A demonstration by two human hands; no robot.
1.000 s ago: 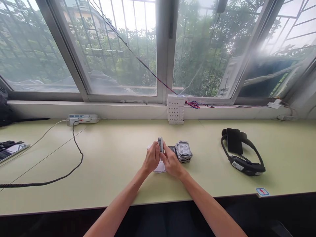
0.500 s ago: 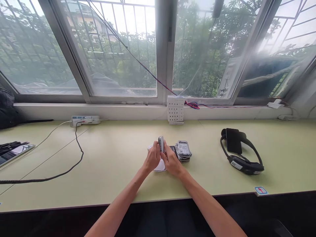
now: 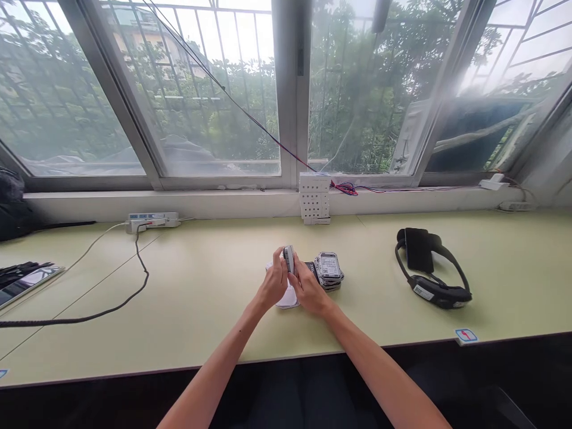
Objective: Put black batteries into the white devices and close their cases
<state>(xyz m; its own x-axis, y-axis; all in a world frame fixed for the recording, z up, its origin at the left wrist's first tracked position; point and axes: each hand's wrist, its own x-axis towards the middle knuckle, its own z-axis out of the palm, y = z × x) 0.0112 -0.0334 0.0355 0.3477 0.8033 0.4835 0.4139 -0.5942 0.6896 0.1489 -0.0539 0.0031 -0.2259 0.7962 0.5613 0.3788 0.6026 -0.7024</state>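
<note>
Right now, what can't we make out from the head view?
All head view:
- Gray device: lower part and side faces, covered by left hand and right hand.
- White piece on the table: partly hidden behind both hands.
- Dark item: partly behind the right hand; lettering too small.
- Stack: top label's print too small.
- Tablet-like slab: cut off by the left edge.

Tabletop (image 3: 192, 286) looking smooth, semi-gloss. Held item (image 3: 289, 260) appearing smooth, hard plast. Label (image 3: 329, 266) on stacked frames (image 3: 340, 276) looking papery. Headset (image 3: 440, 292) showing mostly matt plast. Cord (image 3: 58, 322) looking braided, rough. Tablet screen (image 3: 31, 284) reflecting, v. glossy.
</note>
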